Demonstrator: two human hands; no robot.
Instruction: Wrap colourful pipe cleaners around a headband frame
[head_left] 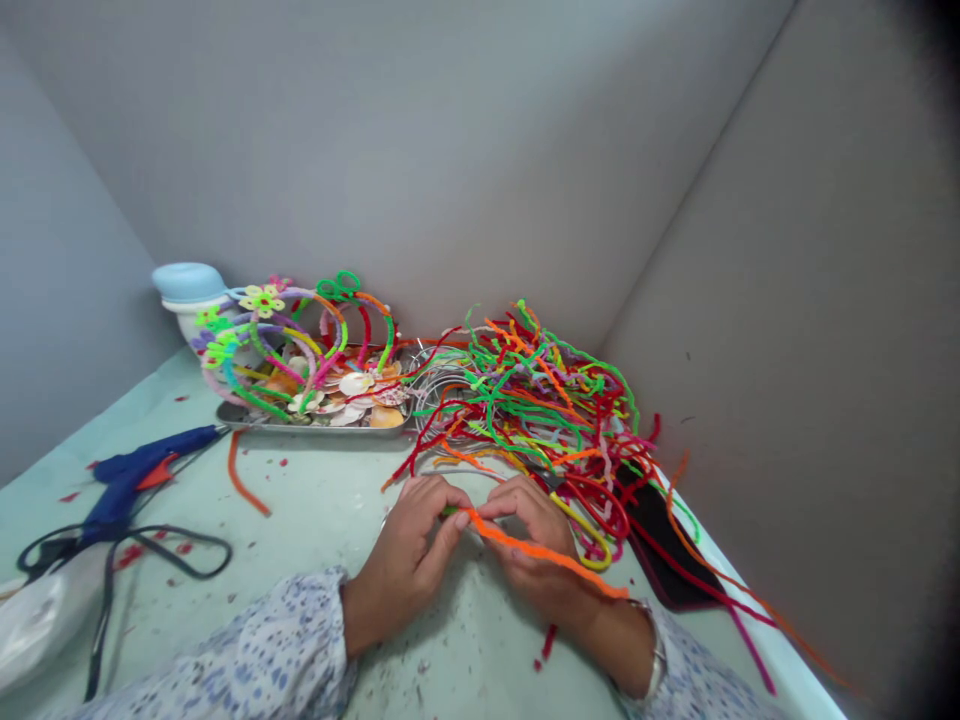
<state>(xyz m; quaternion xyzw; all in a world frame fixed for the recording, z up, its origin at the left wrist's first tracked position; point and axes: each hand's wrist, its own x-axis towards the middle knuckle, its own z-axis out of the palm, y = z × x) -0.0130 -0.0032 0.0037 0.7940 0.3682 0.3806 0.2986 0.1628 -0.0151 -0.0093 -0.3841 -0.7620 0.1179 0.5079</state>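
In front of me, above the table, both my hands are close together with fingertips nearly meeting. An orange pipe cleaner (551, 553) runs from between them down to the right, its loose end lying across my right wrist. My left hand (412, 545) pinches near its upper end, where a small bit of green shows at the fingers. The thumb and forefinger of my right hand (529, 525) close on the orange pipe cleaner beside that point. A thin silvery wire curve (463, 472) shows just behind my fingers; whether I hold it is hidden.
A large tangle of colourful pipe cleaners (540, 390) lies behind my hands, beside coiled wire rings (439, 385). A metal tray (330, 430) holds shells and wrapped headbands (337, 320). At left are a white bottle (191, 290) and a blue glue gun (142, 470); a dark phone-like slab (667, 550) lies right.
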